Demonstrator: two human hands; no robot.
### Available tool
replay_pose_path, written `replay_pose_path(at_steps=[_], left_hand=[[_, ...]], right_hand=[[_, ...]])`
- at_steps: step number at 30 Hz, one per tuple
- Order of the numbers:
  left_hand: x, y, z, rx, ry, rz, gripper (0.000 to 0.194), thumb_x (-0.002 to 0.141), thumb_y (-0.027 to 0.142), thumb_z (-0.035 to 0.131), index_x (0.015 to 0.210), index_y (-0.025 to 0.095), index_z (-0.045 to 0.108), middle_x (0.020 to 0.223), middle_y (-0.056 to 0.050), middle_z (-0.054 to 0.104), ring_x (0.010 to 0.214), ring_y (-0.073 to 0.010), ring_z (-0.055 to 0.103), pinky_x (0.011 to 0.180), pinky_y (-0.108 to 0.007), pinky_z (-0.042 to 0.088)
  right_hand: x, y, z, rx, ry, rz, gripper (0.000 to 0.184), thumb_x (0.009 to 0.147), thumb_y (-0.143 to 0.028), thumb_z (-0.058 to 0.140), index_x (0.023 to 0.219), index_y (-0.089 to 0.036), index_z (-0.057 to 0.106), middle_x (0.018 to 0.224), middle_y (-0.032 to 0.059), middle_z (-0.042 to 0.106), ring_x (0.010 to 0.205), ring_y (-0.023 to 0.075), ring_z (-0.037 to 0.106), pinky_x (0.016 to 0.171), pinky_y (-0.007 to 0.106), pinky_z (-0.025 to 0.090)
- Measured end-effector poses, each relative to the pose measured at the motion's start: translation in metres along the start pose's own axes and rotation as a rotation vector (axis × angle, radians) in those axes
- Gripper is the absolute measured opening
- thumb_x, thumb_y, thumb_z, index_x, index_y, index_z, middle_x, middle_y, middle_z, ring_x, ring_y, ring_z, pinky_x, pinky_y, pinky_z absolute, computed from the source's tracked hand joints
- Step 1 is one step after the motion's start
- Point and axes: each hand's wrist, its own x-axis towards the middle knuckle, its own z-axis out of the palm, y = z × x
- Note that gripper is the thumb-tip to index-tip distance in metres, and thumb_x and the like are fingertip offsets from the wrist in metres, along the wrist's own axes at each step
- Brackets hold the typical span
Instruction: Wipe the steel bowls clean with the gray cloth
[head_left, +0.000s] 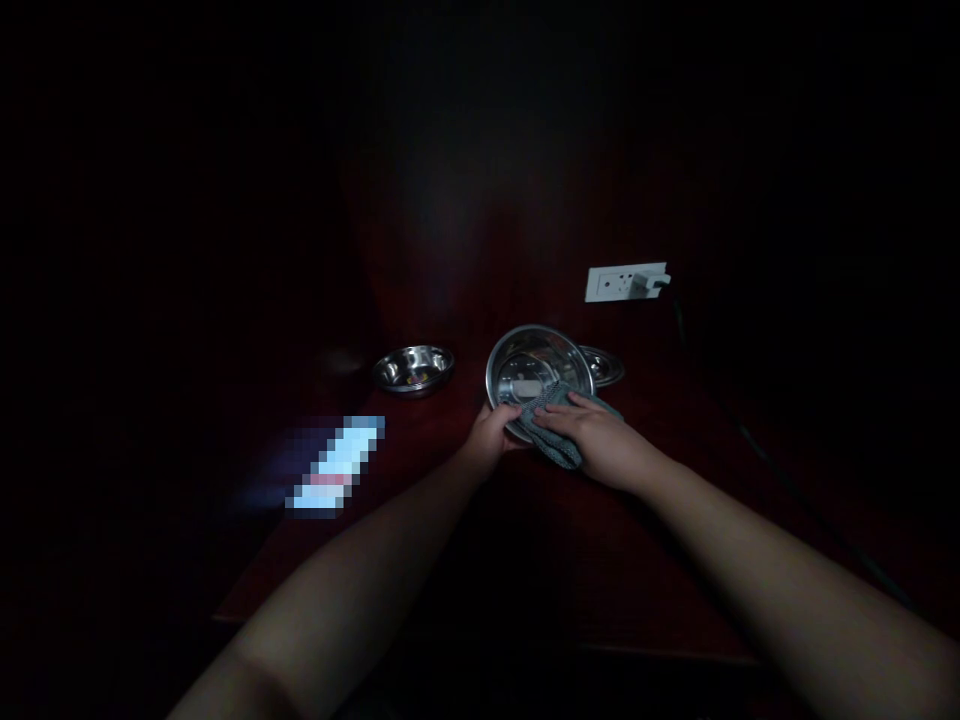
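- The fingers of my left hand [489, 440] grip the deep stainless-steel bowl [536, 345] at its near left rim, thumb over the edge; the other fingers are mostly hidden beneath it.
- The fingers of my right hand [606, 448] hold the grey-green cloth [559, 450] against the bowl's near right rim, spread across the fabric rather than clenched, with part of it hanging outside.
- The bowl is tilted, its mouth towards me, above the table [420, 430]; whether its underside touches the wood I cannot tell.
- I judge this to be wiping, so my left grip should stay firm and do the turning, feeding fresh rim to the cloth.
- I would keep the cloth folded over the edge, so one pass rubs both faces, and press with flat fingers instead of tips.
- The inner wall and base deserve overlapping strokes; in this dim light, tilting the bowl should help show streaks.
- A slick rim could slip, so my left thumb ought to clear the cloth's path without letting go.
- Left of the bowl sits a shallow stainless-steel dish [414, 370]; just behind its right side lies a round steel piece [607, 368], perhaps a lid. I should turn the bowl without knocking either.
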Motion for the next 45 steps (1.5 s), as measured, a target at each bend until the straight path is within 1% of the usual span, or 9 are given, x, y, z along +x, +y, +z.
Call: replay_pose_path(at_steps=[6, 11, 18, 23, 27, 31, 35, 38, 45], left_hand=[[0.001, -0.006, 0.002, -0.012, 0.034, 0.048, 0.052, 0.054, 0.018, 0.062, 0.105, 0.023, 0.053, 0.095, -0.004, 0.066, 0.082, -0.0214, 0.063, 0.072, -0.039, 0.052], [-0.002, -0.006, 0.006, 0.001, 0.056, 0.066, 0.045, 0.053, 0.018, 0.062, 0.097, 0.022, 0.052, 0.089, -0.001, 0.064, 0.078, -0.0189, 0.061, 0.067, -0.032, 0.049], [-0.010, -0.003, 0.013, 0.002, 0.017, 0.086, 0.051, 0.053, 0.017, 0.061, 0.103, 0.023, 0.052, 0.092, -0.001, 0.063, 0.080, -0.0188, 0.060, 0.071, -0.033, 0.047], [-0.009, -0.003, 0.013, -0.004, -0.030, 0.098, 0.047, 0.054, 0.016, 0.060, 0.100, 0.022, 0.052, 0.087, -0.001, 0.062, 0.078, -0.0175, 0.059, 0.071, -0.031, 0.046], [-0.007, -0.004, 0.012, -0.013, -0.026, 0.088, 0.047, 0.054, 0.015, 0.060, 0.099, 0.022, 0.052, 0.088, -0.001, 0.063, 0.077, -0.0175, 0.059, 0.071, -0.031, 0.046], [-0.004, -0.007, 0.009, -0.008, -0.021, 0.073, 0.047, 0.055, 0.017, 0.061, 0.101, 0.023, 0.053, 0.091, -0.001, 0.064, 0.080, -0.0189, 0.060, 0.072, -0.032, 0.047], [-0.003, -0.008, 0.007, -0.013, -0.016, 0.076, 0.048, 0.058, 0.022, 0.064, 0.105, 0.024, 0.054, 0.093, -0.002, 0.065, 0.084, -0.0203, 0.062, 0.074, -0.034, 0.049], [-0.002, -0.008, 0.006, -0.015, -0.028, 0.064, 0.049, 0.061, 0.026, 0.068, 0.108, 0.024, 0.054, 0.103, -0.005, 0.065, 0.093, -0.0227, 0.062, 0.079, -0.037, 0.050], [0.000, -0.011, 0.005, -0.073, -0.087, 0.086, 0.053, 0.068, 0.040, 0.071, 0.115, 0.025, 0.052, 0.115, -0.007, 0.063, 0.099, -0.0232, 0.062, 0.085, -0.039, 0.050]], right_hand=[[-0.003, -0.004, 0.006, 0.074, -0.061, 0.036, 0.073, 0.070, 0.000, 0.046, 0.140, -0.018, 0.039, 0.145, 0.0128, 0.038, 0.136, 0.0244, 0.032, 0.112, 0.052, 0.020], [-0.006, -0.008, 0.006, 0.121, -0.100, 0.042, 0.074, 0.071, 0.000, 0.044, 0.143, -0.015, 0.033, 0.148, 0.0146, 0.032, 0.138, 0.0250, 0.026, 0.113, 0.053, 0.018], [-0.008, -0.006, 0.008, 0.182, -0.162, 0.036, 0.079, 0.072, -0.001, 0.042, 0.146, -0.019, 0.023, 0.152, 0.0121, 0.020, 0.140, 0.0264, 0.017, 0.112, 0.057, 0.012], [-0.008, -0.005, 0.011, 0.199, -0.174, 0.043, 0.080, 0.072, -0.001, 0.043, 0.147, -0.022, 0.023, 0.153, 0.0096, 0.017, 0.140, 0.0271, 0.012, 0.112, 0.056, 0.010], [-0.008, -0.003, 0.014, 0.218, -0.145, 0.043, 0.074, 0.076, -0.005, 0.044, 0.145, -0.024, 0.027, 0.153, 0.0080, 0.017, 0.140, 0.0267, 0.012, 0.112, 0.056, 0.010], [-0.006, -0.003, 0.011, 0.204, -0.131, 0.053, 0.068, 0.076, -0.007, 0.045, 0.142, -0.022, 0.035, 0.151, 0.0096, 0.024, 0.140, 0.0269, 0.018, 0.112, 0.056, 0.013], [-0.005, -0.004, 0.009, 0.174, -0.095, 0.050, 0.072, 0.073, -0.007, 0.049, 0.142, -0.019, 0.034, 0.149, 0.0110, 0.031, 0.138, 0.0267, 0.024, 0.113, 0.055, 0.015], [-0.005, -0.003, 0.009, 0.182, -0.080, 0.048, 0.076, 0.070, -0.006, 0.049, 0.143, -0.017, 0.033, 0.148, 0.0113, 0.034, 0.138, 0.0266, 0.026, 0.113, 0.054, 0.017], [-0.005, -0.002, 0.009, 0.175, -0.084, 0.051, 0.073, 0.069, -0.006, 0.048, 0.141, -0.014, 0.037, 0.148, 0.0127, 0.034, 0.138, 0.0265, 0.027, 0.113, 0.053, 0.018]])
